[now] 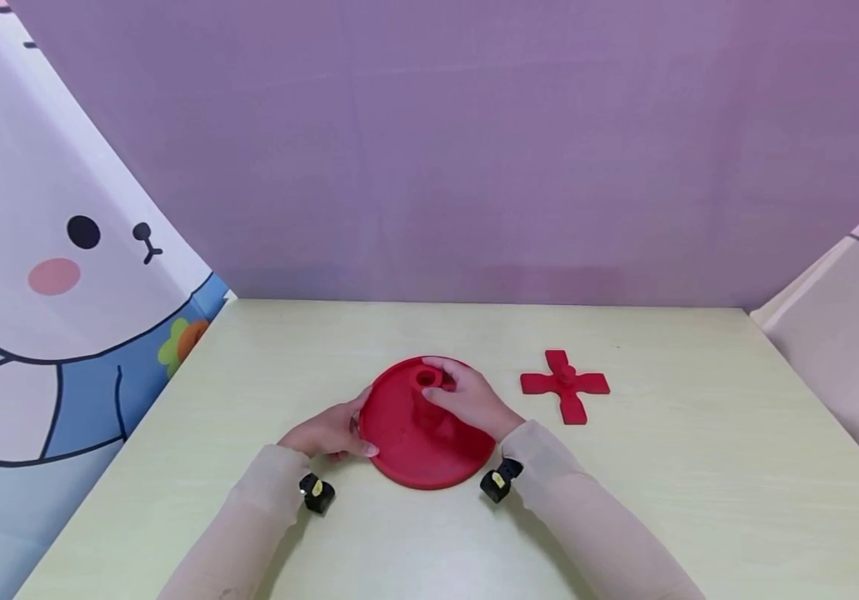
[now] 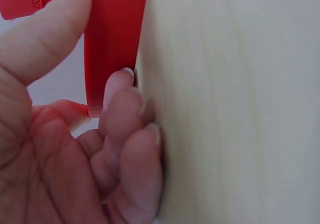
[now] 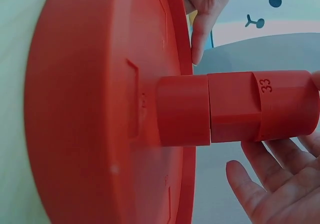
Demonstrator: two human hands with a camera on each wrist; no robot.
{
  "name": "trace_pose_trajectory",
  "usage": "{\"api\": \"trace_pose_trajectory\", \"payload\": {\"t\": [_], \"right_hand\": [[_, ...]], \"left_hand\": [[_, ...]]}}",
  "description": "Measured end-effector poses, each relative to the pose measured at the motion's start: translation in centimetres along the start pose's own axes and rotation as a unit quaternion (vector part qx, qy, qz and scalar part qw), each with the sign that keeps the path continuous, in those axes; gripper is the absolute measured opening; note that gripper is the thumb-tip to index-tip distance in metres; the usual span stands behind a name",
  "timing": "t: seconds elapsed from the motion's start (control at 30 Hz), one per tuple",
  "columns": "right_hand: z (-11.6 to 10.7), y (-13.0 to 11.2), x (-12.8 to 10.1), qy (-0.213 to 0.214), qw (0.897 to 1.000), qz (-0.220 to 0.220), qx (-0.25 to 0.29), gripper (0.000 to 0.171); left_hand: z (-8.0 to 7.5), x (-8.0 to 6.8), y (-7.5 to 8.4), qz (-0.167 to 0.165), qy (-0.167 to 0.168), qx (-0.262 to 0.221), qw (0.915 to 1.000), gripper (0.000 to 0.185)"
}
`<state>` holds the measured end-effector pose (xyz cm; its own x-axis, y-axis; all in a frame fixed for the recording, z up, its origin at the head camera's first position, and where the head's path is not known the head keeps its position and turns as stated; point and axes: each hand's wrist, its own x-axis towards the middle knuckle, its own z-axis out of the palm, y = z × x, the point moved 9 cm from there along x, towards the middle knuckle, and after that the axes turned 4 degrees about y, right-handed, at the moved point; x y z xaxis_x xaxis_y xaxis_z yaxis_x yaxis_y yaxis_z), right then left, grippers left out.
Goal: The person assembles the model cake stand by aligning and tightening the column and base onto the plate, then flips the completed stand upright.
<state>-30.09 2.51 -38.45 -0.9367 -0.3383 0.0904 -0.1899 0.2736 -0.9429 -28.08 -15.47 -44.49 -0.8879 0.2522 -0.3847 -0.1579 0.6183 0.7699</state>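
Observation:
A red round disc point(image 1: 414, 450) lies on the table with a short post rising from its middle. A red tube section marked 33 point(image 3: 260, 106) sits on that post point(image 3: 182, 111). My right hand point(image 1: 446, 387) curls round the tube point(image 1: 427, 379), thumb at its end and fingers point(image 3: 265, 184) beneath it. My left hand point(image 1: 354, 435) pinches the disc's left rim point(image 2: 115, 44), thumb point(image 2: 45, 39) on top and fingers point(image 2: 125, 134) tucked under against the table. A flat red cross-shaped piece point(image 1: 566, 385) lies to the right, untouched.
The pale wooden table point(image 1: 661, 500) is enclosed by a purple back wall point(image 1: 474, 167), a cartoon rabbit panel point(image 1: 39, 292) on the left and a pale panel point(image 1: 849, 350) on the right. Small black wrist cameras point(image 1: 317, 493) sit under both sleeves.

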Motion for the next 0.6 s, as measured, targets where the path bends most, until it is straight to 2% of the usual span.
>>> {"api": "trace_pose_trajectory", "payload": {"t": [0.6], "right_hand": [[-0.63,-0.05,-0.12,0.040,0.998,0.015,-0.045,0.046]], "left_hand": [[0.14,0.00,0.04,0.004,-0.001,-0.007,1.0000,0.101]]}}
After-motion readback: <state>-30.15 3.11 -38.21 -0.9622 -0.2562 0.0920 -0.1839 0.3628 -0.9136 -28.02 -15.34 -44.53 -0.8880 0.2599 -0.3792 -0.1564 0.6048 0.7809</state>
